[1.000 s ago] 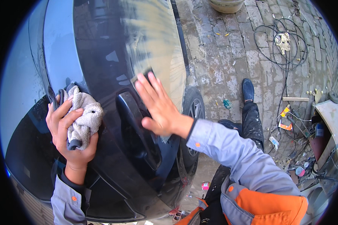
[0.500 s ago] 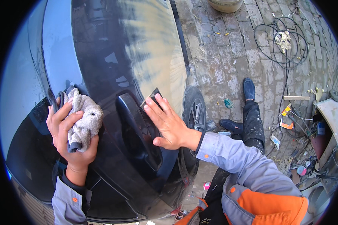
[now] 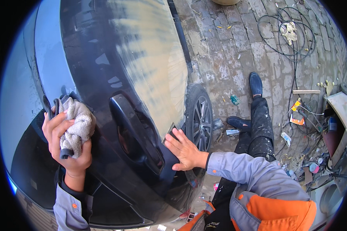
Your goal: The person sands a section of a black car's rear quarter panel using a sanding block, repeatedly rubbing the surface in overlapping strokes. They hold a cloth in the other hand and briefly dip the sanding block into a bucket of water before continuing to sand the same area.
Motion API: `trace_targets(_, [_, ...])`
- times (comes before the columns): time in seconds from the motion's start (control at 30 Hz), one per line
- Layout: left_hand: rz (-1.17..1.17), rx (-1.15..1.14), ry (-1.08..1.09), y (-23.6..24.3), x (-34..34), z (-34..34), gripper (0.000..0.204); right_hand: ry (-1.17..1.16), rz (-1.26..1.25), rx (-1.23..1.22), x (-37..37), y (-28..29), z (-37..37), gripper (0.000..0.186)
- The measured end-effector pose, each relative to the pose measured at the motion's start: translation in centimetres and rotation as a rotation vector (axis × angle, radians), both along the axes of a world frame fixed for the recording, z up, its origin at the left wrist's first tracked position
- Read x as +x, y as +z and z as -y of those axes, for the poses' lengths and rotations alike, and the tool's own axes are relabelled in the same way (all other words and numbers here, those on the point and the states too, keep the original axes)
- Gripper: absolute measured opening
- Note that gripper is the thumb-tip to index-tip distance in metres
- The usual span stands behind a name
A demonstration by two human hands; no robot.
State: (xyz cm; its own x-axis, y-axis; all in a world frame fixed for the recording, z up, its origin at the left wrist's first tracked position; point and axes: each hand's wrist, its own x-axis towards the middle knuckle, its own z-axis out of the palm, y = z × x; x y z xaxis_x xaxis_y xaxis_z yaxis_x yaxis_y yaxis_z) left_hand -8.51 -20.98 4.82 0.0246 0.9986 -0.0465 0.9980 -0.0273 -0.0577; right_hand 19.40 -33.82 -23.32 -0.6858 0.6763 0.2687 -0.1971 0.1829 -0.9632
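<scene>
My left hand (image 3: 76, 164) is closed round a bunched grey-beige cloth (image 3: 81, 122) with dark edges, held against the side of a dark car (image 3: 89, 69). My right hand (image 3: 189, 154) lies with its fingers stretched flat on a small dark sheet, which looks like sandpaper (image 3: 168, 133). It presses the sheet against the body panel, just right of the black door handle (image 3: 129, 127). Most of the sheet is hidden under the fingers. Beyond the handle, a wide tan, streaky patch (image 3: 152, 65) covers the panel.
A car wheel (image 3: 201, 117) is right of my right hand. On the brick paving (image 3: 216, 57) lie a coiled black hose or cable (image 3: 260, 32), a wooden strip (image 3: 306, 92) and scattered litter. Clutter with a pale panel (image 3: 341, 109) stands at the right. My shoes (image 3: 255, 84) are on the paving.
My right hand has slid with the sandpaper toward me and to the right, away from the handle. The view has shifted slightly; my left hand still grips the cloth.
</scene>
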Motion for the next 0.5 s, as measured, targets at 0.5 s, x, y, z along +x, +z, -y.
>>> trace_targets(0.5, [-0.019, 0.006, 0.003, -0.2, 0.0, -0.1, 0.044, 0.020, 0.044, -0.056, -3.5, 0.4, -5.2, 0.104])
